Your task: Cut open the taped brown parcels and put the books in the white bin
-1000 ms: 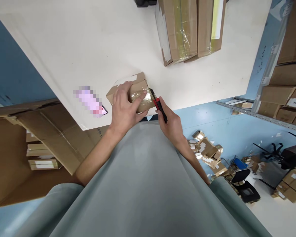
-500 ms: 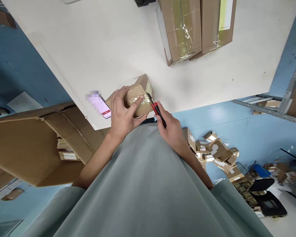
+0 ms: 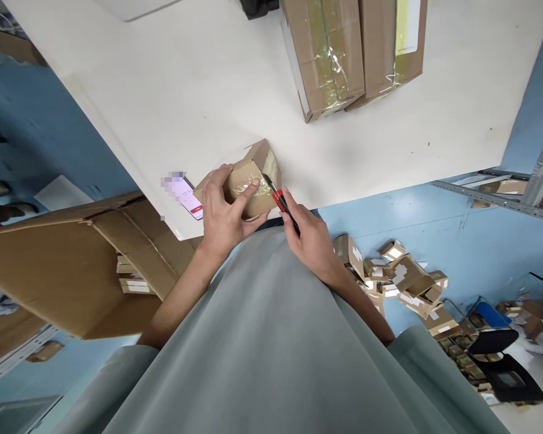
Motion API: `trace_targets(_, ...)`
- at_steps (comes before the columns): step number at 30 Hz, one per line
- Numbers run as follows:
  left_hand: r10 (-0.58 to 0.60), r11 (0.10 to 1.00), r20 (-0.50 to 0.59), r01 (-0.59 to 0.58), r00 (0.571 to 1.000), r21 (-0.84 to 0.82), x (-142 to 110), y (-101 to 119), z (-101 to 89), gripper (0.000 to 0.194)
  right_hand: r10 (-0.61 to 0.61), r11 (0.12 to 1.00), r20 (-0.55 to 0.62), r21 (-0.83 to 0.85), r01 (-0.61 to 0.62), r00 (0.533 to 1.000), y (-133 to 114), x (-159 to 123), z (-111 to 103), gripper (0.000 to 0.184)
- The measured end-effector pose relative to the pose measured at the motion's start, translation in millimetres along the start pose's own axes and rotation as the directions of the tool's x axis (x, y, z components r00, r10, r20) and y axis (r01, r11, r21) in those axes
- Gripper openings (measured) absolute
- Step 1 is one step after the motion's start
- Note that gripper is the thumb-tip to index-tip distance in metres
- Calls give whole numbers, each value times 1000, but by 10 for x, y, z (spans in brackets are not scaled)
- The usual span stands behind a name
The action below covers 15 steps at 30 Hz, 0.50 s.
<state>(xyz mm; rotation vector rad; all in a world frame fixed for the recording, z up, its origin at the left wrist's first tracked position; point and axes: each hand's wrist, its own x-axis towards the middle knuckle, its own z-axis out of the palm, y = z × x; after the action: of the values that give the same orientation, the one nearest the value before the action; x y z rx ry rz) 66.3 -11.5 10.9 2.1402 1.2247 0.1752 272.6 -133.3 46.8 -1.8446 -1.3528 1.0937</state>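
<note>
A small cardboard box (image 3: 252, 175) wrapped in clear tape sits at the near edge of the white table (image 3: 185, 90). My left hand (image 3: 224, 211) lies over it and grips it, fingers curled on its taped top. My right hand (image 3: 310, 238) is closed round a red and black utility knife (image 3: 280, 202). The blade tip touches the taped seam on the box's right side. One flap at the box's far end stands partly raised.
A phone (image 3: 187, 196) lies on the table left of the box. Two large taped cartons (image 3: 348, 48) stand at the back. An open big carton (image 3: 72, 259) sits to my left on the floor. Several small boxes (image 3: 402, 283) litter the blue floor at right.
The knife blade has moved further up along the box's taped seam. My left hand has turned the box slightly. My view shifted a little.
</note>
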Motion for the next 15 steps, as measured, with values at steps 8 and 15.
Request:
trace_targets(8, 27, 1000, -12, -27, 1000, -2, -29, -57, 30, 87, 39, 993, 60, -115, -32, 997, -128, -5, -69, 75)
trace_targets(15, 65, 998, -78, -63, 995, 27, -40, -101, 89, 82, 262, 898, 241, -416, -144, 935, -495, 88, -160, 72)
